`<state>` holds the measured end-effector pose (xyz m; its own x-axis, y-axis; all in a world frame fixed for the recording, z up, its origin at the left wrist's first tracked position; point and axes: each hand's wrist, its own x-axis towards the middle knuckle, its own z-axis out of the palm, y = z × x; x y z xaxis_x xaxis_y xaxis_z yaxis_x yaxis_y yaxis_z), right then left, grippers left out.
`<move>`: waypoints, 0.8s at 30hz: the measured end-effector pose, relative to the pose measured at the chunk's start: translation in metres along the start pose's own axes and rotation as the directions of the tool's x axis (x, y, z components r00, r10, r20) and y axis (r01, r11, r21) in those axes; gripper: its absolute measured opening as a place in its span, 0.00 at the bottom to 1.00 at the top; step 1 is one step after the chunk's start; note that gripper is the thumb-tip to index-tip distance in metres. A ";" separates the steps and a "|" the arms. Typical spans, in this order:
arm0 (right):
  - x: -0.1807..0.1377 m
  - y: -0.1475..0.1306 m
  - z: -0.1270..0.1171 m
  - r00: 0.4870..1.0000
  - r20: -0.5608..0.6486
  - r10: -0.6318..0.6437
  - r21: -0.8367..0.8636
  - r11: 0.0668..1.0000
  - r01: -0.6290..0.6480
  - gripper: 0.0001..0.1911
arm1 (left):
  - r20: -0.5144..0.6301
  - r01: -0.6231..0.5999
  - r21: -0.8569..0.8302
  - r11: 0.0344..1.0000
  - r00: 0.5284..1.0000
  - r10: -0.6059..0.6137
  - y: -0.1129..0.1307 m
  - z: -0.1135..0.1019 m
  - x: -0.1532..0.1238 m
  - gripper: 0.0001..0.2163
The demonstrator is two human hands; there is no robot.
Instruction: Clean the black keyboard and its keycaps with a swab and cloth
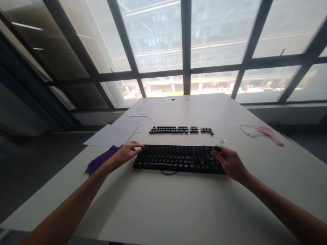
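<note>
At the middle of the white table (pixel 178 207): a black keyboard (pixel 176 158) lies flat, its long side across the person's front, between the two hands.
Keys: the nearer rows carry dark caps; the farther rows look bare of them, though the detail is too blurred to count.
Front edge: a short loop of black cable (pixel 169 173) shows just below the keyboard.
Right hand (pixel 231 163): over the keyboard's right end, thumb and fingers pinched around a small tool (pixel 217 148) with a dark body and pale, wire-like prongs pointing up; whether a cap is gripped with it, I cannot tell.
Left hand (pixel 125 152): at the far left corner of the keyboard, fingers extended and parted, grasping nothing visible; the tips are at the corner, but any pressure cannot be told.
Loose keycaps (pixel 168 129): beyond the keyboard, set in rows and separate groups.
Left side: a purple cloth (pixel 102 160) partly behind the left forearm, papers (pixel 111 134) farther off.
Right side: a pink object with a handle (pixel 269 132) beside clear plastic wrapping (pixel 250 130).
Far end: framed windows (pixel 160 37).
</note>
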<state>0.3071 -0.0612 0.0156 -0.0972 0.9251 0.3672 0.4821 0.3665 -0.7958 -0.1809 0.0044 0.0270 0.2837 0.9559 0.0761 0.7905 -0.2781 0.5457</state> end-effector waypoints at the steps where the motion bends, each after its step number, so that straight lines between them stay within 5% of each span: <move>1: 0.002 -0.007 0.008 0.999 0.027 -0.026 -0.018 0.999 0.027 0.15 | 0.007 0.013 -0.044 0.999 1.000 -0.013 -0.002 -0.001 -0.006 0.21; 6: 0.024 -0.043 0.061 0.986 0.122 -0.114 0.026 0.993 0.112 0.15 | 0.055 -0.002 -0.278 0.961 0.998 0.018 0.002 0.009 -0.025 0.21; 17: 0.073 -0.108 0.221 0.946 0.242 -0.214 0.274 0.951 0.145 0.06 | 0.011 -0.063 -0.348 0.935 0.997 0.071 0.014 0.021 -0.038 0.20; 24: 0.081 -0.106 0.254 0.940 0.252 -0.232 0.232 0.957 0.174 0.07 | 0.042 -0.011 -0.350 0.937 0.999 0.027 0.015 0.019 -0.040 0.16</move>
<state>0.0270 0.0000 0.0078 -0.4224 0.8094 0.4080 0.2427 0.5347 -0.8094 -0.1694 -0.0397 0.0163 0.3276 0.9431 0.0560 0.5476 -0.2379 0.8022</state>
